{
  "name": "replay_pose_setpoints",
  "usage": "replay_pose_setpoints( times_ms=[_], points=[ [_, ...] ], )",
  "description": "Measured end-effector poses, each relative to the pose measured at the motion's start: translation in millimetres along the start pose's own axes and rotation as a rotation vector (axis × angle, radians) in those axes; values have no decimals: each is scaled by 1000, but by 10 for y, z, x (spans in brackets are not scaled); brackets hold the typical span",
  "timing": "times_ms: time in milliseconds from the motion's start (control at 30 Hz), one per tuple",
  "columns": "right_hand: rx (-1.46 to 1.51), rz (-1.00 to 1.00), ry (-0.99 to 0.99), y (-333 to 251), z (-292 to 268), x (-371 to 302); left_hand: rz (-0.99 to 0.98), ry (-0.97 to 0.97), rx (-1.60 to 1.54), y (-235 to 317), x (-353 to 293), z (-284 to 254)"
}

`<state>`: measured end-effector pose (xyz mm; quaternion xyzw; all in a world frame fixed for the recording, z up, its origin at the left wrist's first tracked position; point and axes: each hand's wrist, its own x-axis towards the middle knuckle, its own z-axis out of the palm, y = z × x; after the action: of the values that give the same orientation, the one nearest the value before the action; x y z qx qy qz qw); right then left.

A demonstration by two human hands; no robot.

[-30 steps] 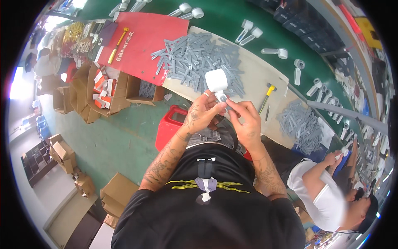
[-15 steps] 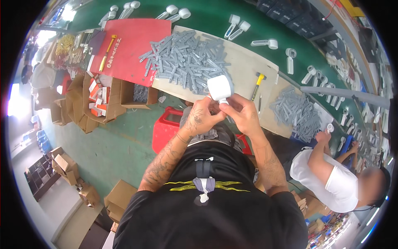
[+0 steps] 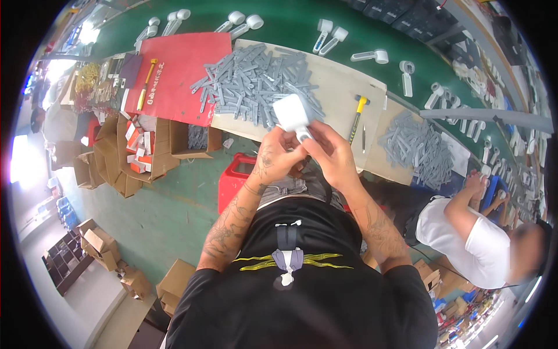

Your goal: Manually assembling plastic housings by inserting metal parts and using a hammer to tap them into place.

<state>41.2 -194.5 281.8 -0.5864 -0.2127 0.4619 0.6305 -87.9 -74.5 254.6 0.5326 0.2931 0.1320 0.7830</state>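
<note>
A white handheld device (image 3: 291,113) with a broad, rounded-square head is held up in front of me, just over the bench's near edge. My left hand (image 3: 280,156) and my right hand (image 3: 333,155) both close on its narrow neck and handle, most of which my fingers hide. Behind the head, a heap of grey plastic strips (image 3: 241,87) spreads over the beige bench top (image 3: 337,87). A yellow-headed hammer (image 3: 357,118) lies right of my right hand, beside a thin dark pen-like tool (image 3: 364,139).
Similar white devices (image 3: 332,41) lie along a green conveyor (image 3: 279,23) beyond the bench. A red sheet (image 3: 180,70) carries another yellow hammer (image 3: 147,85). More grey strips (image 3: 415,148) are at right, near a co-worker in white (image 3: 453,238). Open cartons (image 3: 157,166) and a red stool (image 3: 228,186) stand below.
The device's head has swung left and tilted, while both hands stay on its neck. My hands have shifted slightly left. The co-worker's body and arms have moved a little to the right.
</note>
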Motion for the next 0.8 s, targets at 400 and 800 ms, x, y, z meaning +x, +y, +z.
replay_pose_setpoints(
  times_ms=[400, 800],
  points=[
    [-1027, -742, 125, -218, -13, -75, 44, 81, -192, 326, -85, 125],
    [68, 143, -94, -220, -14, -120, 144, 0, -306, 312, -121, 92]
  ],
)
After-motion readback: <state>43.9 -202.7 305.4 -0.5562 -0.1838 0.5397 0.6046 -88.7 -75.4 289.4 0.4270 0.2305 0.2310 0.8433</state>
